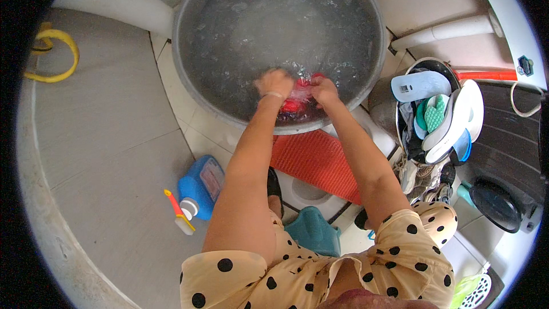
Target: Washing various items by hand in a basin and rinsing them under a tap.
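Note:
A wide grey basin [283, 21] of cloudy water stands before me. Near its front rim my right hand [324, 90] grips a wet red item [295, 104], perhaps cloth or a shoe, which is blurred by splashing. Just left of it my left hand [275, 83], also blurred, is bent at the wrist over the item; whether it grips it I cannot tell. A thin band circles the left wrist. Beneath the rim, between my forearms, lies a red ribbed mat or board [315, 161].
On the left ledge are a blue plastic bottle [199, 184] and a scrubbing brush [179, 212]. A bucket of insoles [420, 87] stands at right, with shoes [424, 178] below it. A teal plastic stool [313, 231] is near my knees. A yellow hose [73, 51] lies far left.

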The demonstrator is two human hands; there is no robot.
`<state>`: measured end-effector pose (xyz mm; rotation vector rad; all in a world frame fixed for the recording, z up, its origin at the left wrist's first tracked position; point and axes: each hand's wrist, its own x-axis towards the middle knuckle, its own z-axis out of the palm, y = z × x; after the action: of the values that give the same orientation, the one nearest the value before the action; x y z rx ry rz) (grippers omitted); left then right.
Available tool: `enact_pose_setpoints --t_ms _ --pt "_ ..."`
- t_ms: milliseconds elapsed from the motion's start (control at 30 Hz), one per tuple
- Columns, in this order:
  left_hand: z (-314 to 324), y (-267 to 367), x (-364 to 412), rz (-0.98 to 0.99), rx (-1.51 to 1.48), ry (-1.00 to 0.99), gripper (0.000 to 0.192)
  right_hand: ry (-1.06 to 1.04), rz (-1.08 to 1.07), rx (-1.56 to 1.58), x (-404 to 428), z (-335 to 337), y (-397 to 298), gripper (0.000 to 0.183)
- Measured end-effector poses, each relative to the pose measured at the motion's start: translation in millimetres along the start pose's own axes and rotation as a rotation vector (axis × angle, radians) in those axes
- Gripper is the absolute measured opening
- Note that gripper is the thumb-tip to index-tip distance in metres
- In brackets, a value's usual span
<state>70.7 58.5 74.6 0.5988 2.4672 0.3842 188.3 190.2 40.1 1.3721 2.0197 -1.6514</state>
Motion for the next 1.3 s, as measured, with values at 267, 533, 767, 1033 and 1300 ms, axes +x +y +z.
enact_pose_setpoints --t_ms 267,533,767,1033,1300 --pt "-141 59 -15 0.562 -0.967 -0.005 0.01 0.086 -0.807 0.16 -44 -34 -113 0.019" --pt "-145 23 -10 0.423 -0.13 -0.107 0.029 0.401 -0.866 -0.116 -51 -57 -109 0.014" --pt "1 -36 -24 0.182 0.518 -0.253 0.062 0.105 -0.485 -1.032 -34 33 -15 0.035" --pt "-2 -4 2 0.446 0.048 -0.342 0.07 -0.104 -0.386 -0.939 -9 -13 -26 0.025" --pt "-104 32 -47 0.334 -0.854 -0.486 0.05 -0.151 -0.623 1.102 -188 -79 -138 0.019"
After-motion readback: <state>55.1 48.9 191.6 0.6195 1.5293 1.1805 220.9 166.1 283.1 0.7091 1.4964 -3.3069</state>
